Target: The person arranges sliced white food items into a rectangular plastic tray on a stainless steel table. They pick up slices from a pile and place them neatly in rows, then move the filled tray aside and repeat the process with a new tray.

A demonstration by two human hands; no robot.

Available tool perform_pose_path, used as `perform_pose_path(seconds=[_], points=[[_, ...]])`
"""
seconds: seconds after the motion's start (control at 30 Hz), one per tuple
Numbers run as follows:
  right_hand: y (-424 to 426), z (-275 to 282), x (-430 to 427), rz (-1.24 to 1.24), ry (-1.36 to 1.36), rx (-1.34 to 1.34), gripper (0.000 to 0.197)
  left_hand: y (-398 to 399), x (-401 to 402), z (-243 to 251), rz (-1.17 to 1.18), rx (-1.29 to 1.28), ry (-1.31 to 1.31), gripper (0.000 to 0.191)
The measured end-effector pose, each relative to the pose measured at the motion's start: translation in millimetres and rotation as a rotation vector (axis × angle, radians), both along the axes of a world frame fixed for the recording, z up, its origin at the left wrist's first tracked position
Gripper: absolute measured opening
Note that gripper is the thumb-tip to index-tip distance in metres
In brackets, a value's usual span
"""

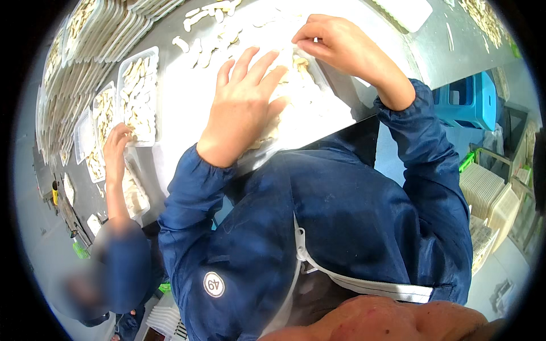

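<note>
Bright glare washes out much of the table before me. My left hand (245, 104) is palm down with fingers spread, over the near side of a clear plastic tray (320, 74) holding pale, mushroom-like pieces (301, 65); whether it touches them cannot be told. At the tray's far edge, my right hand (313, 40) has its thumb and bent fingers close together, and glare hides whatever may be between the fingertips. More pale, elongated pieces (207, 51) lie loose on the white surface beyond my left hand.
On the left, a co-worker's hand (117, 136) is at filled plastic trays (157, 102). Tall stacks of trays (106, 32) rise behind them. A white tray (409, 13) lies at the far right, with a blue plastic stool (482, 100) below the table edge and stacked crates (484, 183) nearby.
</note>
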State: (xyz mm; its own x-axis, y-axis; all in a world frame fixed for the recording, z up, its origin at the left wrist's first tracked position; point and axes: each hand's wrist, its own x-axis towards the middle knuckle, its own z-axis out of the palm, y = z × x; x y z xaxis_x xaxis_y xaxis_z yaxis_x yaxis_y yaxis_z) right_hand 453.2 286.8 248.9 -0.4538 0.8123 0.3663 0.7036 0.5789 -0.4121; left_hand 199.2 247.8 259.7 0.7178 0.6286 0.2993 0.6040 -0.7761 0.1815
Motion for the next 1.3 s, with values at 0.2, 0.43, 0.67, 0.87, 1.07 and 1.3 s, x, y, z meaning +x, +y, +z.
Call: perform_pose_path(seconds=[0.2, 0.43, 0.67, 0.87, 1.07, 1.3], points=[[-3.5, 0.9, -9.0, -0.041, 0.006, -0.11, 0.015, -2.6, -0.8, 1.4, 0.058, -0.008, 0.133, 0.05], [-1.3, -7.7, -22.9, 0.019, -0.063, -0.034, 0.017, -9.2, -2.8, 6.4, 0.108, -0.016, 0.173, 0.054], [0.8, -4.7, -27.3, 0.032, -0.157, -0.097, 0.02, -12.2, -3.7, 2.0, 0.126, -0.044, 0.201, 0.056], [4.7, 0.7, -30.1, -0.013, -0.208, -0.055, 0.014, -16.3, -4.2, 2.8, 0.126, -0.051, 0.184, 0.056], [-4.4, 5.5, -31.4, -0.025, -0.2, -0.142, 0.014, -19.7, -1.7, 2.2, 0.117, -0.08, 0.181, 0.056], [7.6, 1.2, -5.4, -0.083, -0.092, -0.123, 0.017, -20.8, -3.2, 6.1, 0.144, -0.081, 0.161, 0.055]])
